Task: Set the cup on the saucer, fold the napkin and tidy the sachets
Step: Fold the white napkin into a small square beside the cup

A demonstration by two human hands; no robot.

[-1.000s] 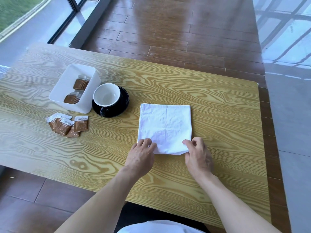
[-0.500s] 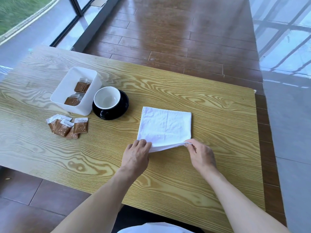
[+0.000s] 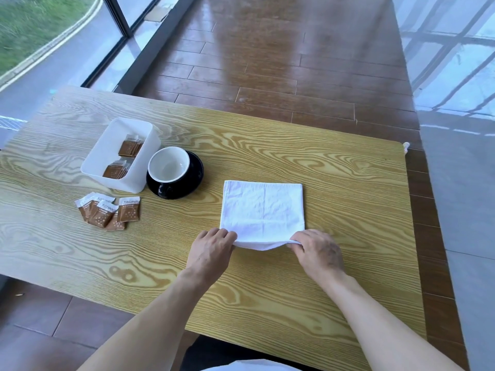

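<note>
1. My cup (image 3: 168, 165) sits on its saucer (image 3: 193, 180). Done.
2. My left hand (image 3: 211, 251) and right hand (image 3: 317, 251) pinch the napkin (image 3: 263, 210) near edge, mid-fold.
3. Loose sachets (image 3: 108, 213) lie beside the box (image 3: 120, 153), waiting.

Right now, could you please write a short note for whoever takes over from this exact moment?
Left hand and right hand each pinch a near corner of the napkin, near edge lifted off the table.
Done: cup sits on the saucer. Some sachets are in the white box.
Left: finish folding the napkin; move the loose sachets, lying in front of the box, into it.
</note>
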